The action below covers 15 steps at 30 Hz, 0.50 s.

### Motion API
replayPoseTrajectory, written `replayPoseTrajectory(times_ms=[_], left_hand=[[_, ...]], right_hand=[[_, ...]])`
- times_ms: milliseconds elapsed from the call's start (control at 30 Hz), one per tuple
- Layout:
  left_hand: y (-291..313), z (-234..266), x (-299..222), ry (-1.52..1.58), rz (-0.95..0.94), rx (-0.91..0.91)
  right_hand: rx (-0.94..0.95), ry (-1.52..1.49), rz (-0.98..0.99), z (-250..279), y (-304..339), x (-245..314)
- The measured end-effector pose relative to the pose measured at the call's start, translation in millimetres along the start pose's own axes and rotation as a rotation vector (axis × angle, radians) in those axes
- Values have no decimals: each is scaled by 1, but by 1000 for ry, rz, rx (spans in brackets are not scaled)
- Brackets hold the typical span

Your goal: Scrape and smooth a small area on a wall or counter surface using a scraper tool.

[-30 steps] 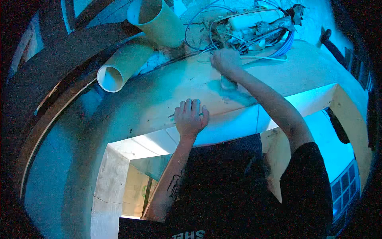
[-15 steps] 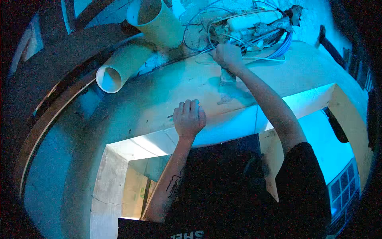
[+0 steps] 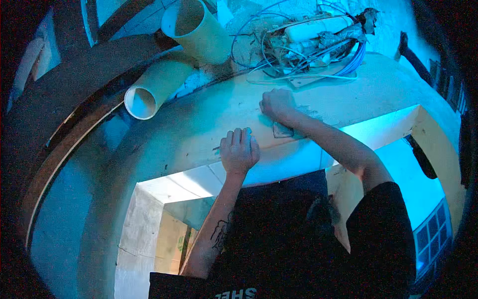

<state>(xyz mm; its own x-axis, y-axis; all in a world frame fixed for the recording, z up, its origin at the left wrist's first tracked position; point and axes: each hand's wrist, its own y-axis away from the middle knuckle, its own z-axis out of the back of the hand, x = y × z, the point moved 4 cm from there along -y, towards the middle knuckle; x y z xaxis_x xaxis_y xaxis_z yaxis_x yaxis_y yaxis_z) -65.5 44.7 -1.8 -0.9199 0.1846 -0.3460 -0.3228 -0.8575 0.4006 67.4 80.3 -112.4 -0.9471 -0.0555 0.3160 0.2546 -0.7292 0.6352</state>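
My left hand is raised against the pale wall surface, its fingers curled closed. A short dark mark or thin piece shows just beside its knuckles; what the fingers hold, if anything, is hidden. To the right and farther up, my right hand is closed too, its grip out of sight. Just below its wrist lies a small rectangular fitting, partly behind the forearm. Beyond my right hand is a tangled bundle of cables, with loose white and blue loops hanging over a flat plate.
Two wide pale pipes, one upper and one lower, stick out at the upper left beside a dark curved beam. Below my hands are a bright window recess and a second opening with a gridded window at right.
My right hand has come away from the cable bundle and moved nearer, its elbow bending outward. The left hand stays in nearly the same place, still curled.
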Motion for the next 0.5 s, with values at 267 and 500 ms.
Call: replayPoseTrajectory(times_ms=[267,500], left_hand=[[-3,4,-5,8,-68,-101],[-5,-6,-10,37,-87,-68]], right_hand=[[-104,5,-105,16,-16,-25],[-139,-15,-204,44,-26,-47]])
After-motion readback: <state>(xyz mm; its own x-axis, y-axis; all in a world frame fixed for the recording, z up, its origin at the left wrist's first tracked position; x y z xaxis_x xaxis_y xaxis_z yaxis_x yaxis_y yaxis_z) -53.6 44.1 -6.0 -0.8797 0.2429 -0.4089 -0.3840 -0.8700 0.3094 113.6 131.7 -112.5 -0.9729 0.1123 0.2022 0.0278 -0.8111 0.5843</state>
